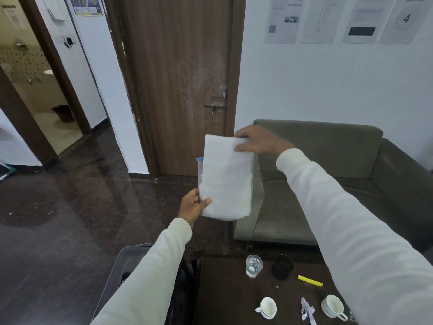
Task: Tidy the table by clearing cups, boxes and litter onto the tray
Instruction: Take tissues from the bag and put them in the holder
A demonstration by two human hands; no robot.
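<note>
A brown wooden door (178, 85) fills the 12 o'clock part of the view, with a white wall (328, 85) to its right carrying printed sheets (339, 18) along the top edge. A grey-green sofa (328, 174) sits at 3 o'clock against that wall, and the dark polished floor (58, 207) spreads across 9 o'clock.

At the centre, both arms in pale sleeves reach forward and hold up a white paper bag (226, 179) in the air, well above the counter. The right hand (260, 143) grips the bag's top right corner, thumb below and fingers curled over the edge. The left hand (194, 205) pinches the bag's lower left corner, thumb on the front face, fingers behind it. A sliver of blue shows behind the bag's left edge; what it is cannot be told.

The dark counter (225, 289) lies at 5 o'clock. A grey tray (117, 266) stands at 7 o'clock beside it, mostly hidden by the left sleeve. On the counter, a clear drinking glass (254, 265) stands near the far edge, with a black cup (282, 267) just beside it to the right. A yellow strip (310, 280) lies further right. Nearer the person sit a white cup (267, 307), a scrap of crumpled paper litter (307, 311), and a second white cup (332, 307) partly behind the right sleeve.
</note>
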